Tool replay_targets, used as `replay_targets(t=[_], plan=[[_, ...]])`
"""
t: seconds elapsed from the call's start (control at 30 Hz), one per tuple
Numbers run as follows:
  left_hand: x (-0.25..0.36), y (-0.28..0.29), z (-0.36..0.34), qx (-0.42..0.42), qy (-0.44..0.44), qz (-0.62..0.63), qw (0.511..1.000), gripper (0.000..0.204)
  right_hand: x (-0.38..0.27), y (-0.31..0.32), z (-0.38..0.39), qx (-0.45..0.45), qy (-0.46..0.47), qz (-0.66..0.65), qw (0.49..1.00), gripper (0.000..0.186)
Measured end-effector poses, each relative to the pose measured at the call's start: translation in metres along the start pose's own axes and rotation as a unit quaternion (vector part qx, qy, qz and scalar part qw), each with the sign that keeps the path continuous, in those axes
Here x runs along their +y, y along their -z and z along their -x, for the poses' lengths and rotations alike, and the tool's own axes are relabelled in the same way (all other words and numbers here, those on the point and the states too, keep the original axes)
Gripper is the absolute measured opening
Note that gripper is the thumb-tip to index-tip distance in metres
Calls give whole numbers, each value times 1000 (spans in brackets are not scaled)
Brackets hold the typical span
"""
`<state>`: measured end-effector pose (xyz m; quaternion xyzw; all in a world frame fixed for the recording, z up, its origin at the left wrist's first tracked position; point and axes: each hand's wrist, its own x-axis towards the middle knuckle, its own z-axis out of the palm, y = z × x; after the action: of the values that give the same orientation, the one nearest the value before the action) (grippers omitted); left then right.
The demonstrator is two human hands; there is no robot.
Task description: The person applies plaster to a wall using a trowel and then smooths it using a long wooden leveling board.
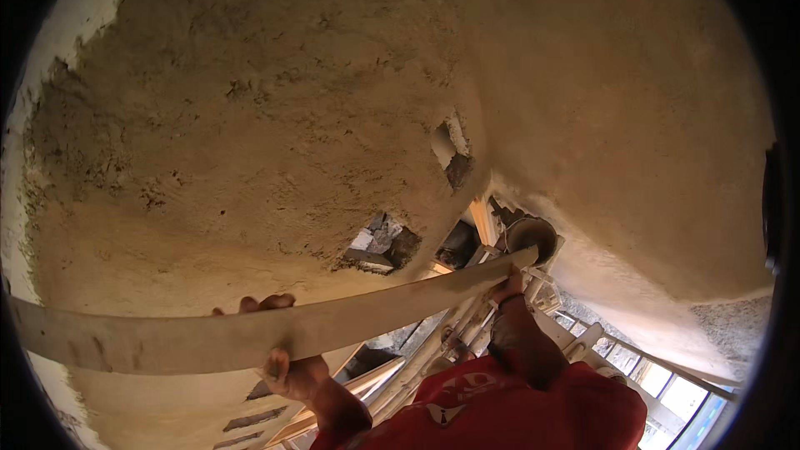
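A long, flat straightedge [358,321] smeared with pale mortar runs across the view, from the left rim to the corner at the right. My left hand [293,373] grips it from below, the thumb on the near face and fingertips showing over the upper edge. Near the right end my right hand [508,285] is closed on the lower edge; part of its fingers is hidden. Behind the bar spreads a wall of damp brown plaster [250,117], rough and pitted in its upper part. Whether the bar touches the plaster cannot be made out.
Two rough openings, one showing broken masonry [385,243] and one higher up [450,150], break the plaster. A round pan [532,237] sits in the corner beyond my right hand. Wooden poles [467,325] lie below. A smoother wall [617,117] rises at right.
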<state>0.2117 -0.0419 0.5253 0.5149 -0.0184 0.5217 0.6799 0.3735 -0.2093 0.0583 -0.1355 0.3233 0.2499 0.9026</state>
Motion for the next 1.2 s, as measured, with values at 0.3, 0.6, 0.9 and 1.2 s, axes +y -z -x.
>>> replay_targets(t=[0.3,0.6,0.9,1.2], plan=[[101,239,61,448,-121,-149,873,49,66,-108,4,-162,-96,76,979,27],[96,358,102,466,49,-43,882,36,111,-262,-47,-141,23,233,962,15],[65,362,59,461,137,40,876,53,103,-317,-81,-48,149,290,944,20],[49,355,37,410,135,-51,900,45,100,-349,-100,-125,155,340,919,48]])
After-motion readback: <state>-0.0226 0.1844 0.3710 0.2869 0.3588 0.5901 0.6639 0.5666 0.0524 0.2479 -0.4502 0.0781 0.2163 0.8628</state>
